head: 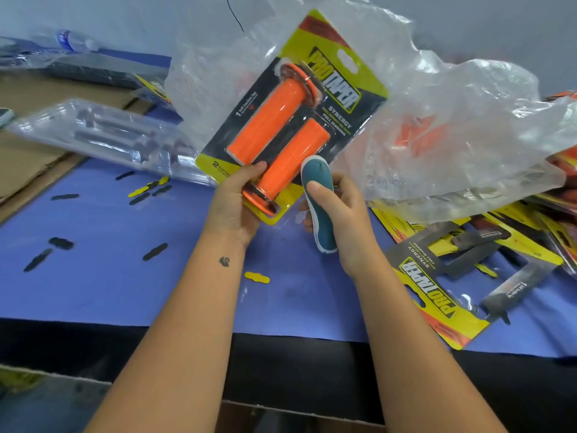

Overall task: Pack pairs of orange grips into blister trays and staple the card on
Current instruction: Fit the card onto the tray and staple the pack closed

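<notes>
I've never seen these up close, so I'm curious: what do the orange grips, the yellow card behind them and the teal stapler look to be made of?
Orange grips: probably rubber or soft plastic, matte, with a faint texture and no sharp glare.
Yellow card: printed cardboard, glossy, flat and thin with a punched hang slot.
Teal stapler: apparently hard moulded plastic, smooth satin top with a pale lower edge; the right hand grips it.

Two bright orange grips (278, 129) lie against a card (340, 98) printed black and yellow-green, with a red-striped top corner. Just below the card, a teal stapler (318, 207) has a pale edge. Beneath the card spreads a blue-violet table cover (109, 276), dotted with small black and yellow cut-outs (256, 277). Right of the card, loose cards (437, 295) show yellow, black, grey and orange-red.
</notes>
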`<control>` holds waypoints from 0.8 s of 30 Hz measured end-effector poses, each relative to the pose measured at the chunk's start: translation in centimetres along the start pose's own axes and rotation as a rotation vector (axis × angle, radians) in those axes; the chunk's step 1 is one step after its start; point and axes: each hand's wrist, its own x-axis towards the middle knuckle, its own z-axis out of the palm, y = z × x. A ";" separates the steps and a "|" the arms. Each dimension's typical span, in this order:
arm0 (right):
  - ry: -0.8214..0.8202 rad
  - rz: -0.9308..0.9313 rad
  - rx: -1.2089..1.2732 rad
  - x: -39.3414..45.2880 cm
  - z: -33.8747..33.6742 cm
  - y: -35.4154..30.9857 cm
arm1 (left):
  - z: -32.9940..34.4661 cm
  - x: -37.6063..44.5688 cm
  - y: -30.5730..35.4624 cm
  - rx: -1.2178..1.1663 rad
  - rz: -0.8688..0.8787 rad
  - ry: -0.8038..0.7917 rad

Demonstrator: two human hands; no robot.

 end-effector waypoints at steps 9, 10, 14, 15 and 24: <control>-0.262 0.134 -0.144 -0.1 -0.4 -0.7 | 0.0 0.0 0.0 -0.063 -0.006 -0.020; -0.286 0.149 -0.167 -0.2 -0.2 -0.7 | 0.0 -0.1 0.1 -0.067 -0.011 -0.020; -0.310 0.177 -0.206 -0.3 0.2 -0.8 | 0.1 -0.3 0.2 -0.059 -0.023 0.001; -0.307 0.184 -0.210 -0.3 0.2 -0.8 | 0.1 -0.4 0.2 -0.055 -0.022 0.008; -0.289 0.173 -0.201 -0.4 0.4 -0.5 | 0.0 -0.1 0.3 -0.005 -0.020 0.008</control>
